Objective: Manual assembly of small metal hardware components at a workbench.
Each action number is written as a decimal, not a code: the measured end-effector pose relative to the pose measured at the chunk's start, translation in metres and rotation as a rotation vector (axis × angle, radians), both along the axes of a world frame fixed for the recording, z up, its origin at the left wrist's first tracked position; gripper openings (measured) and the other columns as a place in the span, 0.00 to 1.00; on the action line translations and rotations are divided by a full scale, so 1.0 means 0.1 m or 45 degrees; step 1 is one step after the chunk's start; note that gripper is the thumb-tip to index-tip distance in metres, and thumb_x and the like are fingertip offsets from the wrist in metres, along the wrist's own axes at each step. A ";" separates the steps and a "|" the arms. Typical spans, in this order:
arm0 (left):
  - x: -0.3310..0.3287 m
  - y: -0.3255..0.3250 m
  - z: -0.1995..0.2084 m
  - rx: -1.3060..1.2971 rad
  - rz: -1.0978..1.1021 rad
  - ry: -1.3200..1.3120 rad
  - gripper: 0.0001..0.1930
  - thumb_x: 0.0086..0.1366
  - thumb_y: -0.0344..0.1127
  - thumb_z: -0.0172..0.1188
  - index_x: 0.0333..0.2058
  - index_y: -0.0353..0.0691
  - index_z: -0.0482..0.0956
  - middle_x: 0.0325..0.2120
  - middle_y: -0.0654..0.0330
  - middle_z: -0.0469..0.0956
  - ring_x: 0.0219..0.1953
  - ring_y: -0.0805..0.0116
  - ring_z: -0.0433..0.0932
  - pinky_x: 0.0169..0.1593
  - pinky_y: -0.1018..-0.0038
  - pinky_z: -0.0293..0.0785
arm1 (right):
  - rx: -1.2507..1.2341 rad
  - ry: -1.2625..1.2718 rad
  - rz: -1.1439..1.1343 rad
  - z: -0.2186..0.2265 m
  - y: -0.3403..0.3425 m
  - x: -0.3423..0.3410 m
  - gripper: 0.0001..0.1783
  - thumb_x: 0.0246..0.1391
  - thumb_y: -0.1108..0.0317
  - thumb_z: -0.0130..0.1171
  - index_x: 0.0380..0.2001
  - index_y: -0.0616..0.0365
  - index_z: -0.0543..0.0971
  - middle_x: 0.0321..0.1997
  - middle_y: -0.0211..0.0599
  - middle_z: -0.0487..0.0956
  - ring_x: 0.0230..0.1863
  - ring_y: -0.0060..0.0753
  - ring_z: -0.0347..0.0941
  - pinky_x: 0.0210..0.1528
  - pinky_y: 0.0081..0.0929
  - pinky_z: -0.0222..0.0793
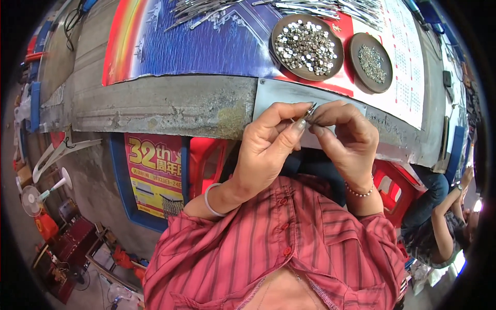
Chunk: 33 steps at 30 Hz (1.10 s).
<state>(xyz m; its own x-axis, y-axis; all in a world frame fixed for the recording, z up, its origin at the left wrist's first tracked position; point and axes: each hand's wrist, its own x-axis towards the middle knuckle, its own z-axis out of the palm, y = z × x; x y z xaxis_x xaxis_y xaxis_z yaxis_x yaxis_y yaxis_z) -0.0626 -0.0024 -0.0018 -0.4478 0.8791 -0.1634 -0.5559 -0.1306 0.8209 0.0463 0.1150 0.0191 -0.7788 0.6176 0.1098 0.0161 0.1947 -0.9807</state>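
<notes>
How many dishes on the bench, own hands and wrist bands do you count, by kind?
Dishes: 2 (larger brown dish of shiny discs, smaller brown dish of tiny metal bits)
Hands: 2 (left hand, right hand)
Wrist bands: 2 (pale bangle, beaded bracelet)
Total: 6

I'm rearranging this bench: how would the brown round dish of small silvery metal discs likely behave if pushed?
The brown round dish would probably slide rather than tip, being broad and low. Its small silvery metal discs lie loose, so a jolt might scatter some.
</notes>
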 end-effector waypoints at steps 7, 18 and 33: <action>0.09 0.01 -0.01 0.042 -0.092 0.055 0.18 0.68 0.26 0.49 0.56 0.35 0.69 0.40 0.67 0.72 0.34 0.85 0.67 0.37 0.86 0.65 | 0.184 0.073 -0.080 0.00 -0.01 0.09 0.08 0.45 0.85 0.60 0.31 0.67 0.75 0.30 0.37 0.77 0.31 0.26 0.74 0.36 0.20 0.70; 0.18 0.04 -0.02 0.176 -0.135 0.093 0.17 0.66 0.21 0.49 0.54 0.34 0.71 0.39 0.65 0.66 0.33 0.83 0.65 0.38 0.86 0.64 | -0.215 0.232 -0.007 0.02 0.05 0.16 0.08 0.48 0.82 0.61 0.30 0.64 0.72 0.31 0.37 0.75 0.29 0.25 0.73 0.32 0.19 0.70; 0.37 0.02 0.08 0.203 0.309 0.662 0.16 0.61 0.17 0.55 0.49 0.33 0.75 0.37 0.58 0.69 0.33 0.76 0.68 0.35 0.84 0.66 | 0.315 0.328 -0.304 0.03 -0.18 0.09 0.07 0.47 0.79 0.64 0.31 0.67 0.77 0.29 0.44 0.78 0.28 0.33 0.75 0.30 0.23 0.70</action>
<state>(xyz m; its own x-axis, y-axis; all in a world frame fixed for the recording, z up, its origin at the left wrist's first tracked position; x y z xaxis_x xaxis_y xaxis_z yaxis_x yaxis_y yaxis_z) -0.0254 -0.0004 0.0063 -0.6248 0.7374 0.2564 -0.0252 -0.3473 0.9374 0.0549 0.0967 0.0216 -0.5449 0.7079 0.4495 -0.1504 0.4448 -0.8829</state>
